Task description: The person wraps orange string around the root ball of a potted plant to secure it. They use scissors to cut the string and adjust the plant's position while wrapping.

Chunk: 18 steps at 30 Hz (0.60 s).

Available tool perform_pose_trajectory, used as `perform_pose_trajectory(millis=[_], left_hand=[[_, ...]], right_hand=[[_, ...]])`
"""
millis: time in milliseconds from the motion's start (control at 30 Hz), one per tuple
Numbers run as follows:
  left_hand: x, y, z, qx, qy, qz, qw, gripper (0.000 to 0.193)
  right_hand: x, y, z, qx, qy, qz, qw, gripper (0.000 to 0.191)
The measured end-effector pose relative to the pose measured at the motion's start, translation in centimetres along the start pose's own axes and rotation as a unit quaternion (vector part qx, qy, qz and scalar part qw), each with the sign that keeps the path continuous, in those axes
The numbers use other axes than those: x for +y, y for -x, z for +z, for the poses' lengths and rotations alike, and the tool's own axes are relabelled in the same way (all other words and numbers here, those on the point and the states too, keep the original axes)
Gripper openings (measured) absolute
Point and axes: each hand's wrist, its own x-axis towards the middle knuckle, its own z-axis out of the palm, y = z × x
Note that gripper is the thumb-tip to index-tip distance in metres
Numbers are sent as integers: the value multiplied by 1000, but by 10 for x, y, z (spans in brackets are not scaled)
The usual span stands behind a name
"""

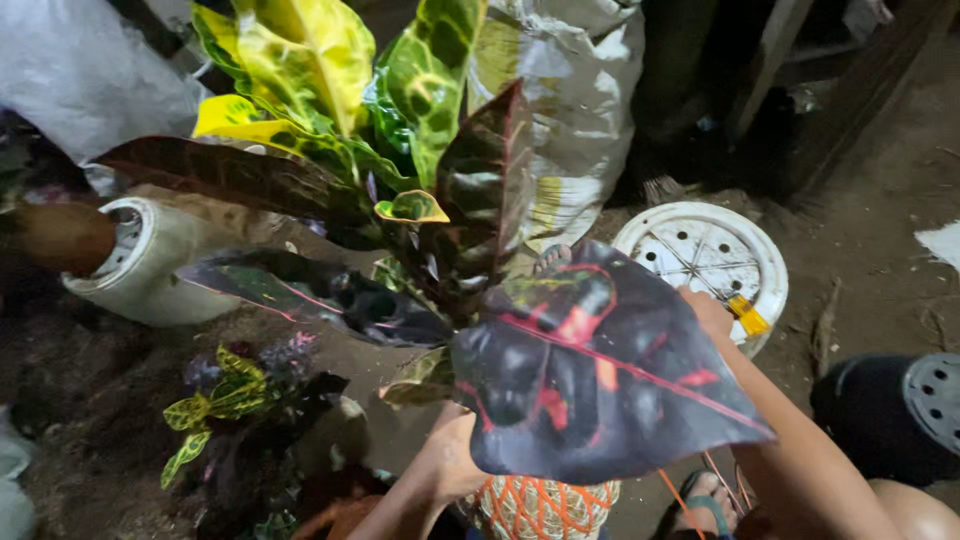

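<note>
A croton plant with big yellow-green and dark red-veined leaves fills the middle. Its largest dark leaf hangs over both my hands. My left hand reaches under that leaf and grips the plant low down, just above a bundle wrapped in orange netting; its fingertips are hidden. My right hand is at the leaf's right edge, beside an upturned white pot. The leaf covers its fingers. Thin orange strings run under my right forearm.
A white pot lies on its side at left on the soil. A small croton stands at lower left. A dark pot sits at right, and grey sacks stand behind. My sandalled foot is at the bottom. A yellow-handled item rests on the upturned pot.
</note>
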Motion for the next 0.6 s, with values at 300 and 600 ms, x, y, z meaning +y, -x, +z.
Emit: perform_pose_trajectory(millis=[300,600], left_hand=[[4,3,3,-2,-1,2,1000,29],[-6,0,4,-19,-18,-5,1000,27]], right_hand=[[-38,19,-19,-50,66,16,996,36],[-33,0,-22,-47,49,-3,998,34]])
